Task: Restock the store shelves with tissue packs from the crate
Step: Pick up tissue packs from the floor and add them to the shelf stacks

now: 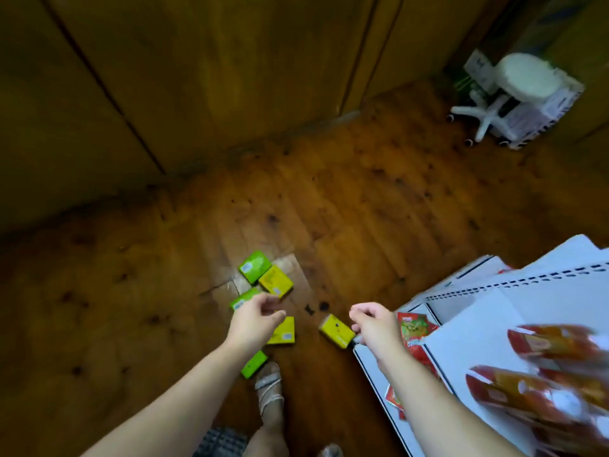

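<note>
Cannot read print on blurred red snack bags (553,374), cut off at right edge. See only part of green tissue pack (244,301) under left hand (255,319). See only a corner of grey crate (220,441) at near edge.

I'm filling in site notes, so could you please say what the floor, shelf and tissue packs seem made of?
Floor: varnished wood planks, showing knots and sheen. Shelf: probably white painted metal, judging by its perforated edge. Tissue packs: likely printed plastic wrap, slightly glossy.
</note>
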Available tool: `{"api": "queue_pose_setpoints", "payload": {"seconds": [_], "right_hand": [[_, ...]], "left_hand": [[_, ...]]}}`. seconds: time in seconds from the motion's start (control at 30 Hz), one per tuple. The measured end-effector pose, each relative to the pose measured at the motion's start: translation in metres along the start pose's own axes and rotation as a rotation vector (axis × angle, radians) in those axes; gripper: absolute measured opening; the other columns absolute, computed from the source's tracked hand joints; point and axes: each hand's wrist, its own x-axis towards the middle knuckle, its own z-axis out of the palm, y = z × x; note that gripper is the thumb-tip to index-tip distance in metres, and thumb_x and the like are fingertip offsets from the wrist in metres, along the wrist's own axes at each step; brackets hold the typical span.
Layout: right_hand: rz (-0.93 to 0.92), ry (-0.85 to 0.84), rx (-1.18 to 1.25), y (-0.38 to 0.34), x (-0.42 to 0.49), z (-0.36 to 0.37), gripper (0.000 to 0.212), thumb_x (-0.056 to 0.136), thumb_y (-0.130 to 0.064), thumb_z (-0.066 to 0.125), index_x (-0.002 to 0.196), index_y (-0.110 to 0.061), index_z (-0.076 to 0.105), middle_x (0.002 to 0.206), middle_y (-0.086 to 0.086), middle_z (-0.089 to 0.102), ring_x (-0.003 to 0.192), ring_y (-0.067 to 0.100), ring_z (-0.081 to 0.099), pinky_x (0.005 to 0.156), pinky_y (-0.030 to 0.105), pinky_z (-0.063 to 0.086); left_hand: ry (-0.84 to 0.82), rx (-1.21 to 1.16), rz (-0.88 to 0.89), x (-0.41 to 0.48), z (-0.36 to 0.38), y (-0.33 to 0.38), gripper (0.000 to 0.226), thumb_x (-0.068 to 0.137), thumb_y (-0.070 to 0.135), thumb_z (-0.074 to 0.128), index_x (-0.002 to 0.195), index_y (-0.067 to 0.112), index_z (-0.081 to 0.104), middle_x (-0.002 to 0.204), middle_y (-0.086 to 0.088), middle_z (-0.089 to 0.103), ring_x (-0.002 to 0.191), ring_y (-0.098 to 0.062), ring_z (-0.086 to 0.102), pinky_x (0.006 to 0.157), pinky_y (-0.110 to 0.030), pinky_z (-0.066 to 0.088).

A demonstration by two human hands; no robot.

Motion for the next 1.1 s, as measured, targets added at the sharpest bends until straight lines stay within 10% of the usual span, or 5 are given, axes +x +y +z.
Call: {"api": "queue_pose_setpoints", "payload": {"seconds": [0.37, 0.57, 0.83, 1.03, 1.1], "right_hand": [[0.342, 0.09, -0.153, 0.185, 0.215, 0.072, 0.032, 0.083, -0.009, 0.062, 0.116, -0.007, 0.06, 0.097, 0.013, 0.058, 0.089, 0.029, 0.054, 0.079, 0.042, 0.046], [0.517, 0.071, 0.064, 0.284, 0.331, 0.102, 0.042, 0.086, -0.008, 0.054, 0.128, -0.011, 0.053, 0.103, 0.008, 0.054, 0.093, 0.022, 0.052, 0.069, 0.031, 0.044], [0.514, 0.097, -0.271, 0.322, 0.389, 0.125, 0.039, 0.092, -0.013, 0.042, 0.127, -0.001, 0.052, 0.131, 0.02, 0.054, 0.12, 0.036, 0.05, 0.095, 0.036, 0.041], [0.515, 0.006, 0.022, 0.332, 0.392, 0.15, 0.017, 0.084, -0.011, 0.047, 0.071, -0.012, 0.057, 0.092, 0.016, 0.06, 0.101, 0.037, 0.06, 0.089, 0.044, 0.051], [0.597, -0.046, 0.179, 0.336, 0.391, 0.155, 0.012, 0.087, -0.012, 0.049, 0.084, -0.015, 0.061, 0.096, 0.012, 0.059, 0.09, 0.027, 0.059, 0.088, 0.044, 0.052]], "left_hand": [[-0.196, -0.04, -0.261, 0.173, 0.147, -0.135, 0.027, 0.086, 0.012, 0.064, 0.113, 0.007, 0.063, 0.093, -0.004, 0.062, 0.094, -0.02, 0.061, 0.075, -0.022, 0.043], [-0.223, -0.191, -0.44, 0.271, 0.264, -0.183, 0.004, 0.089, 0.01, 0.06, 0.092, 0.011, 0.057, 0.074, -0.003, 0.055, 0.064, -0.016, 0.052, 0.04, -0.013, 0.037], [-0.181, -0.131, -0.486, 0.334, 0.356, -0.215, 0.049, 0.092, 0.033, 0.055, 0.136, 0.011, 0.046, 0.139, -0.011, 0.048, 0.127, -0.029, 0.044, 0.101, -0.031, 0.036], [-0.132, -0.023, -0.425, 0.346, 0.357, -0.23, 0.048, 0.092, 0.037, 0.054, 0.133, 0.013, 0.05, 0.138, -0.011, 0.05, 0.128, -0.028, 0.044, 0.106, -0.034, 0.035], [-0.073, 0.029, -0.432, 0.348, 0.345, -0.237, 0.046, 0.094, 0.039, 0.05, 0.128, 0.008, 0.054, 0.134, -0.015, 0.052, 0.125, -0.032, 0.046, 0.102, -0.035, 0.036]]}}
